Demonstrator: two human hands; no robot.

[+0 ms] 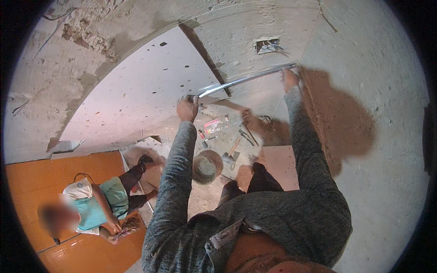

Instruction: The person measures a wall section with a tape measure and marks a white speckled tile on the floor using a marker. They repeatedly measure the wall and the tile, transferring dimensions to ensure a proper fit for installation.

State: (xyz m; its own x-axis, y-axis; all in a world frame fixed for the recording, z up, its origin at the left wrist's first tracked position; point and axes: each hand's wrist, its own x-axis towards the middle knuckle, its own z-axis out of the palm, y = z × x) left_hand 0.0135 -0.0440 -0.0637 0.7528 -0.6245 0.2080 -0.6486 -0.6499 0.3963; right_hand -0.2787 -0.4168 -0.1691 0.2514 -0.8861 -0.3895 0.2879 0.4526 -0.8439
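A long silvery metal bar [248,80] spans between my hands against the rough plastered wall. Its left end is gripped by my left hand [187,108], closed, next to the lower corner of a white speckled tile panel [145,77] on the wall. My right hand [290,80] is higher and farther right, its fingers closed on the other end, close to the wall's inner corner. The bar slants upward to the right and passes over the panel's right edge. Above it sits an open electrical box [268,45] with loose wires.
On the floor below are a bucket [204,170] of grey material, a wooden-handled hammer [231,154], a plier-like tool [246,137] and a plastic packet [215,125]. A pale slab [278,166] lies by my legs. Another person [102,200] is at the left on orange flooring [27,182].
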